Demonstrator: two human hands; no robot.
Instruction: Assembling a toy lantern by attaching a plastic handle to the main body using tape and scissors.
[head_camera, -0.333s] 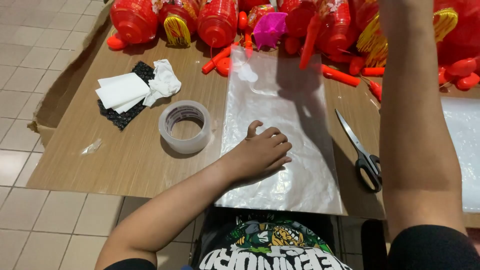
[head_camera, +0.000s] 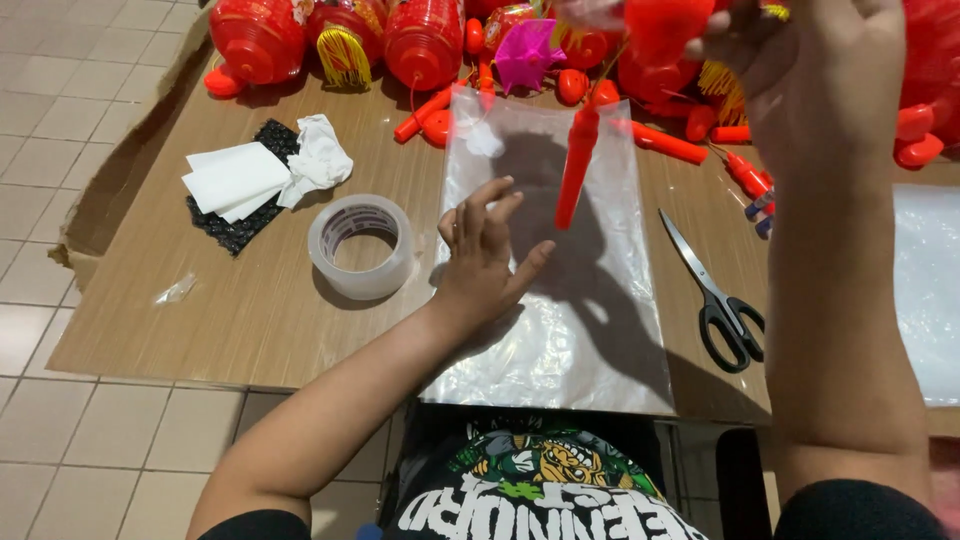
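Pinning clear plastic bag (head_camera: 560, 300) flat by open left hand (head_camera: 485, 265); red plastic lantern (head_camera: 660, 30) gripped aloft by right hand (head_camera: 820, 80), not yet bagged.

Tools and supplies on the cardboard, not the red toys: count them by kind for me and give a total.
Clear plastic bag under the left hand: 1
Roll of clear tape: 1
Black-handled scissors: 1
White folded paper: 1
Crumpled white tissue: 1
Black mesh pad: 1
Total: 6
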